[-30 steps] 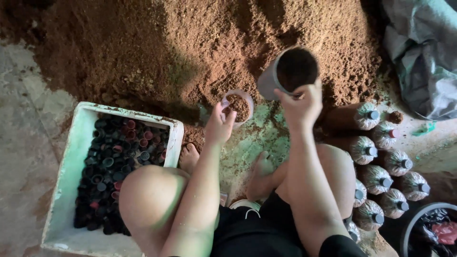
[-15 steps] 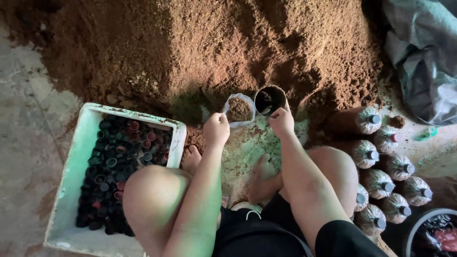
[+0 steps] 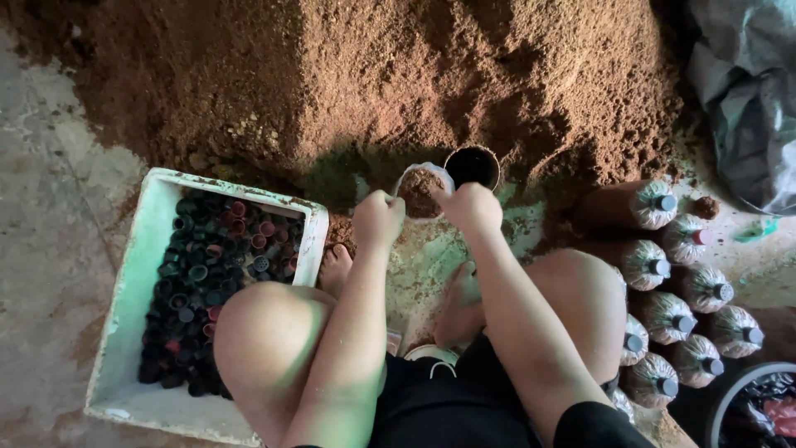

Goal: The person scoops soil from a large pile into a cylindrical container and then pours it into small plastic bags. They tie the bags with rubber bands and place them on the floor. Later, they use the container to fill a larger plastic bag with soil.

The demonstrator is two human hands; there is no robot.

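I squat in front of a big heap of brown sawdust-like substrate. My left hand pinches the rim of a clear plastic bag that stands open and is partly filled with the brown stuff. My right hand holds the other side of the bag's rim. A dark round cup sits right beyond my right hand, its mouth facing up against the heap; whether the hand still grips it is hidden.
A white foam box full of dark and red plastic caps stands at my left knee. Several filled, capped bags lie in rows at the right. A grey tarp is at the top right, a dark tub bottom right.
My right hand brought the dark cup down from above the heap to beside the bag, then moved onto the bag's rim. The bag holds more brown stuff than before.
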